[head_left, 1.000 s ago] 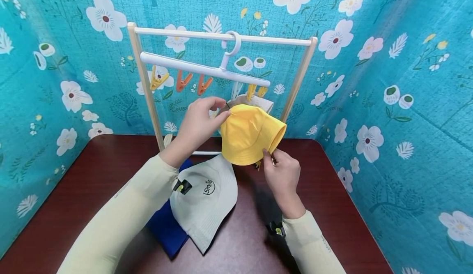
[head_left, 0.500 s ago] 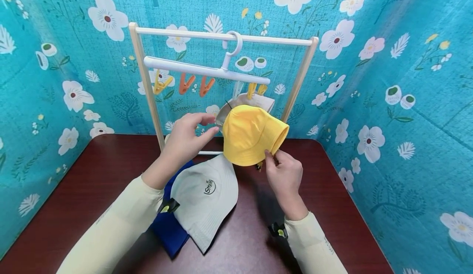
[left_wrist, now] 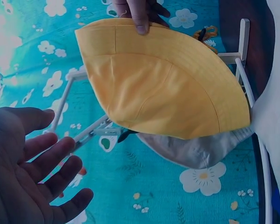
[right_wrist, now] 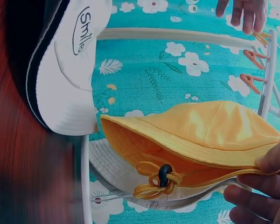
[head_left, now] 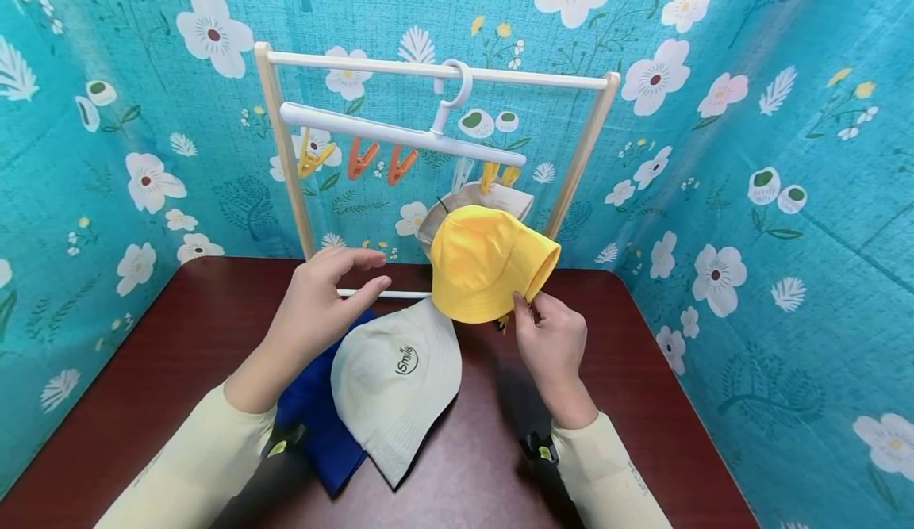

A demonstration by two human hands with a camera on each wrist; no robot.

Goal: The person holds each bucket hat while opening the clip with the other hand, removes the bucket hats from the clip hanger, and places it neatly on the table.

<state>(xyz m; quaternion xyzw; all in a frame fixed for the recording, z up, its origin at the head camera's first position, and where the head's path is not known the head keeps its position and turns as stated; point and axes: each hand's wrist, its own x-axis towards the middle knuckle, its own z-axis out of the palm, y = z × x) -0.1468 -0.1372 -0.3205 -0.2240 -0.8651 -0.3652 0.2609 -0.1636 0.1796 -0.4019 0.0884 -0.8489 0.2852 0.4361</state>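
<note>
Turquoise floral fabric fills the background and both sides of the frame. Across the bottom lies a dark red-brown table. At its far edge, upper center, stands a pale garment rack, and a white hanger hooks over its top bar, tilting down toward the right.

Lower center on the table, a cream bucket hat printed "Smile" lies partly over a navy cloth item, which the left forearm also overlaps.

At the center of the frame, a yellow bucket hat is held up sideways, its opening toward the right. The right hand pinches its brim; the left hand, left of center, is free, thumb and fingers parted. The yellow hat blocks most of a beige hat behind it.

Along the hanger are yellow clips at the beige hat's edge, and orange clips farther left. In the right-wrist view, a yellow cord with a black toggle shows at the yellow hat's opening.
</note>
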